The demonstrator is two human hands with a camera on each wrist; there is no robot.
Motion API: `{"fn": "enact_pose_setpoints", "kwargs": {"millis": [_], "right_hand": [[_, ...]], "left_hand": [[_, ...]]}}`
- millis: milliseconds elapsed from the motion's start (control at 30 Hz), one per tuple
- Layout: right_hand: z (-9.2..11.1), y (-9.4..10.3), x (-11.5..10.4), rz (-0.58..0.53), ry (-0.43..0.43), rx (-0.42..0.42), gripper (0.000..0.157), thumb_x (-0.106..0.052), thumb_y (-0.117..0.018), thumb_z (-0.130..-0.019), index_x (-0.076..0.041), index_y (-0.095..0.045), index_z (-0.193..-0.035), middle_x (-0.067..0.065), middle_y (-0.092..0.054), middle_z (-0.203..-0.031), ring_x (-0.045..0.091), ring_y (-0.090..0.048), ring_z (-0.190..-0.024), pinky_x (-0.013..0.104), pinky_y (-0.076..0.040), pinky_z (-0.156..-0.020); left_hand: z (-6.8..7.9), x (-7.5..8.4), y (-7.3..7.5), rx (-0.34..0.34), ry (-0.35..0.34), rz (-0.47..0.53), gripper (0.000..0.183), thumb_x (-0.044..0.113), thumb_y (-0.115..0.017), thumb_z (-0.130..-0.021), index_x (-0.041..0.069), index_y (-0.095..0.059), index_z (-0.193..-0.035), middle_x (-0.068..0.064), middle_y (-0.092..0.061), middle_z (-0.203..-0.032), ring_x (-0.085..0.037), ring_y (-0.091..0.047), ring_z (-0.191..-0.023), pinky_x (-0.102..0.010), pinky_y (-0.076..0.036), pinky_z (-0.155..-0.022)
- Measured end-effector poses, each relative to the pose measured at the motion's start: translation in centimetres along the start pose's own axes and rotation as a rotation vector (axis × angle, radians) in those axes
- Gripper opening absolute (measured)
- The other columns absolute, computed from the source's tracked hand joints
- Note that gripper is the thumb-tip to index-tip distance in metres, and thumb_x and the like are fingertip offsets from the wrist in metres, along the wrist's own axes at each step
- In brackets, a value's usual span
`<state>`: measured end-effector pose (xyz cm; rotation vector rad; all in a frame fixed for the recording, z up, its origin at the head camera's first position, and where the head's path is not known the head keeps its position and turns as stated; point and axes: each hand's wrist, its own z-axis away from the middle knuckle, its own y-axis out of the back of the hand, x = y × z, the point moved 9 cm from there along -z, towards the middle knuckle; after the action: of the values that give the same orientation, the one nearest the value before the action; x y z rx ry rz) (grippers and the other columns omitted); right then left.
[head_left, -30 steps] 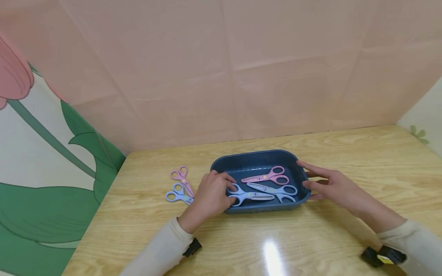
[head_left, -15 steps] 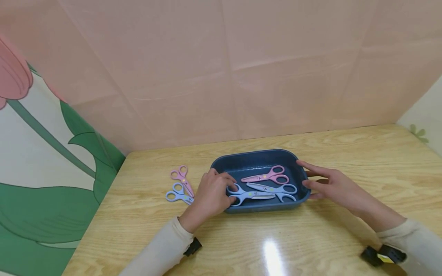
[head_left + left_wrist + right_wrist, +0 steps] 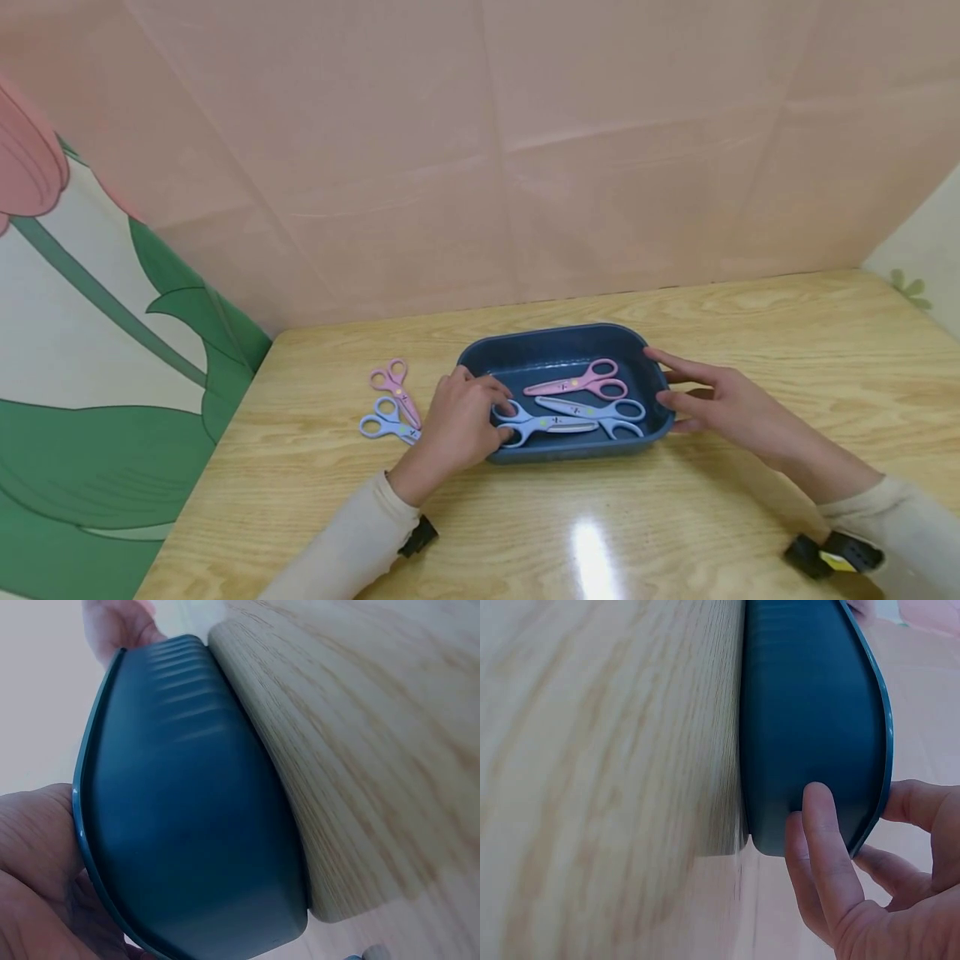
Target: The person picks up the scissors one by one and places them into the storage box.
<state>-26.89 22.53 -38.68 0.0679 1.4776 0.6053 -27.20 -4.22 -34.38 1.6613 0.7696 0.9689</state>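
Observation:
A dark blue tray (image 3: pixel 547 343) stands on the wooden table. My left hand (image 3: pixel 462 417) reaches over its left wall, thumb and fingertips curled at the finger loops of the blue scissors (image 3: pixel 543 425) lying inside. In the left wrist view the palm side of this hand (image 3: pixel 37 870) is beyond the tray's rim. Also inside are pink scissors (image 3: pixel 573 385) and a second pair of blue scissors (image 3: pixel 592 412). At the right end, my right hand (image 3: pixel 723 408) grips the tray wall; two fingers (image 3: pixel 826 847) press its outside, others are at the rim.
Left of the tray, pink scissors (image 3: pixel 400 392) and blue scissors (image 3: pixel 388 423) lie on the table (image 3: pixel 300 467), the blue pair partly hidden by my left hand. A pink cloth (image 3: pixel 420 167) hangs behind the table's back edge, with a flower-patterned panel (image 3: pixel 97 467) at left.
Almost nothing differs. Both hands keep their places at the tray, and the scissors lie as before, with only a tiny shift of the whole view.

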Motion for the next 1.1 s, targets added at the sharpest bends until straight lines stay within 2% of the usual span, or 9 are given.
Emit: {"fn": "enact_pose_setpoints", "kwargs": {"millis": [367, 667, 900, 1000, 1100], "right_hand": [[-0.1, 0.0, 0.1, 0.000, 0.007, -0.001, 0.068, -0.026, -0.060, -0.100, -0.021, -0.025, -0.159, 0.037, -0.035, -0.149, 0.016, -0.071, -0.101, 0.034, -0.063, -0.079], [-0.2, 0.1, -0.2, 0.014, 0.020, -0.001, 0.068, -0.026, -0.060, -0.100, -0.022, -0.025, -0.159, 0.037, -0.036, -0.148, 0.018, -0.071, -0.102, 0.033, -0.063, -0.079], [-0.1, 0.0, -0.1, 0.017, 0.016, -0.003, 0.068, -0.026, -0.060, -0.100, -0.021, -0.025, -0.159, 0.038, -0.036, -0.148, 0.017, -0.071, -0.102, 0.034, -0.063, -0.078], [-0.1, 0.0, 0.0, 0.016, 0.011, 0.000, 0.068, -0.025, -0.060, -0.100, -0.020, -0.025, -0.159, 0.038, -0.036, -0.148, 0.016, -0.072, -0.100, 0.033, -0.063, -0.078], [-0.1, 0.0, 0.1, 0.010, 0.005, 0.001, 0.068, -0.025, -0.060, -0.100, -0.020, -0.026, -0.158, 0.038, -0.036, -0.148, 0.014, -0.072, -0.099, 0.033, -0.063, -0.078]], "left_hand": [[0.0, -0.3, -0.1, -0.047, 0.024, 0.001, 0.012, 0.025, -0.084, -0.078, 0.018, -0.081, -0.088, 0.008, -0.074, -0.111, -0.018, -0.052, -0.093, -0.029, -0.038, -0.078], [0.0, -0.3, 0.3, -0.015, 0.023, 0.010, 0.011, 0.028, -0.084, -0.079, 0.020, -0.080, -0.085, 0.007, -0.075, -0.107, -0.019, -0.054, -0.090, -0.031, -0.038, -0.077], [0.2, -1.0, 2.4, 0.060, 0.019, 0.068, 0.007, 0.027, -0.081, -0.082, 0.021, -0.079, -0.086, 0.004, -0.075, -0.107, -0.026, -0.061, -0.099, -0.046, -0.047, -0.092], [0.2, -1.9, 3.7, 0.094, 0.038, 0.091, 0.006, 0.026, -0.081, -0.082, 0.021, -0.079, -0.086, 0.003, -0.075, -0.107, -0.026, -0.062, -0.099, -0.044, -0.049, -0.089], [0.4, -3.6, 4.9, 0.119, 0.098, 0.155, 0.006, 0.024, -0.080, -0.083, 0.021, -0.079, -0.088, 0.004, -0.075, -0.109, -0.025, -0.062, -0.097, -0.038, -0.049, -0.083]]}}
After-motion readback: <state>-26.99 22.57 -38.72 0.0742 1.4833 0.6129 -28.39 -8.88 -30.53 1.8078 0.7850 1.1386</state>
